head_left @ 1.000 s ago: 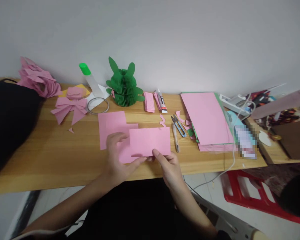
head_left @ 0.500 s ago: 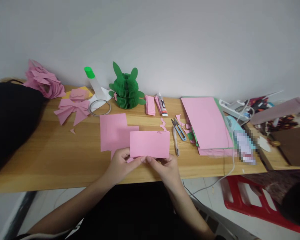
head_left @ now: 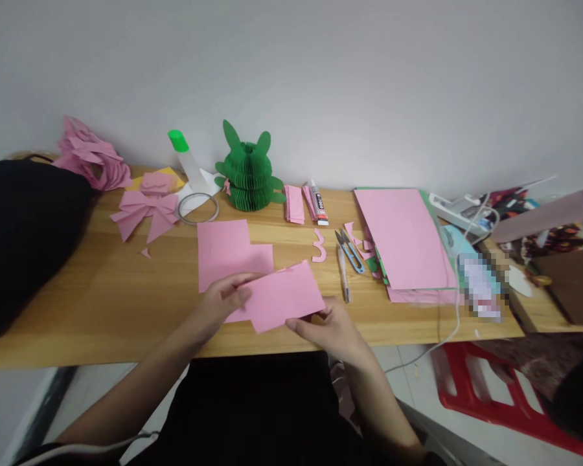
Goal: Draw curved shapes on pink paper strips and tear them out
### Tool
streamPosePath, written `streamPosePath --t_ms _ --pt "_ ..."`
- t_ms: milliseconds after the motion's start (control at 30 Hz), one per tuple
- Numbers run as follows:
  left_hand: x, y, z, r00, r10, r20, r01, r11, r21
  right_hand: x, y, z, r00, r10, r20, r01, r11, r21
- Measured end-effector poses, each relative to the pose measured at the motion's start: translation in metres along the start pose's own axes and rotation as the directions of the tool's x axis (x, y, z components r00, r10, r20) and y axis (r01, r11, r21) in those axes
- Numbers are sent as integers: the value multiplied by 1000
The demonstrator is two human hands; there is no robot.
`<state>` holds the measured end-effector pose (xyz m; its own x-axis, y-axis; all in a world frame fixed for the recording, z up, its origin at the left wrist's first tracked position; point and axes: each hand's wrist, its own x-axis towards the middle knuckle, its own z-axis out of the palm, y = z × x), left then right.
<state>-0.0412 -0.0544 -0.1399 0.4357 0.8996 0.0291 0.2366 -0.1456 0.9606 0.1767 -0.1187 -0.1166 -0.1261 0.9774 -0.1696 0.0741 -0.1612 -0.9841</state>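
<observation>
Between my two hands a rectangular piece of pink paper [head_left: 286, 296] is held up at a slant, its right end higher than its left. My left hand [head_left: 226, 298] pinches its left end, thumb on top. Its lower right part is gripped by my right hand [head_left: 328, 327], thumb in front and fingers behind. Just beyond lie flat pink sheets [head_left: 223, 249], partly covered by the held piece and my left hand. Small curved pink scraps [head_left: 319, 247] rest to the right, near blue-handled thread snips [head_left: 350, 251] and a slim clear-handled tool [head_left: 344, 275].
Along the wall stand a green honeycomb paper figure [head_left: 247, 178], a green-capped bottle [head_left: 184, 155], a pink paper bow [head_left: 146, 207] and a glue tube [head_left: 319, 204]. A pink paper stack [head_left: 408, 239] lies right, crossed by a white cable [head_left: 457, 285]. A black bag [head_left: 29, 239] sits left.
The pink paper has turned from level to slanted and come slightly nearer to me. My left hand has moved to its left end; my right hand has shifted slightly down.
</observation>
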Motion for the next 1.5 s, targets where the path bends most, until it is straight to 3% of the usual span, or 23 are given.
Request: streamPosePath --t_ms 67,133,333,600,733,900,1067,1233,1333,1400,1500 --pt "5 6 -1 992 -117 45 122 984 -131 1 -4 -2 992 -2 128 7 999 -35" --pt "8 14 -3 971 -215 104 233 947 -221 1 -6 -4 983 -18 185 26 999 -42" --pt "10 29 1 879 -425 217 473 712 -520 3 4 -7 996 -25 86 17 995 101" --pt "8 37 10 835 -359 417 548 471 -691 3 11 1 983 -14 185 -38 962 271" --pt "9 38 16 838 -332 432 541 411 -734 6 10 4 992 -3 125 -39 942 335" --pt "13 36 22 842 -362 399 533 456 -712 13 10 12 997 15 70 -39 927 372" --pt "15 36 28 915 -355 191 395 693 -603 18 15 20 967 24 -254 56 952 301" --pt "16 35 29 943 -303 138 332 876 -351 19 11 21 975 26 -222 10 987 158" --pt "14 26 17 959 -277 58 281 956 -87 24 14 12 960 107 -261 -89 993 79" --pt "13 16 4 960 -277 -29 278 957 87 30 19 2 935 184 -304 -185 982 25" --pt "13 4 -12 948 -280 -153 309 926 217 39 28 -12 928 286 -238 -280 958 60"
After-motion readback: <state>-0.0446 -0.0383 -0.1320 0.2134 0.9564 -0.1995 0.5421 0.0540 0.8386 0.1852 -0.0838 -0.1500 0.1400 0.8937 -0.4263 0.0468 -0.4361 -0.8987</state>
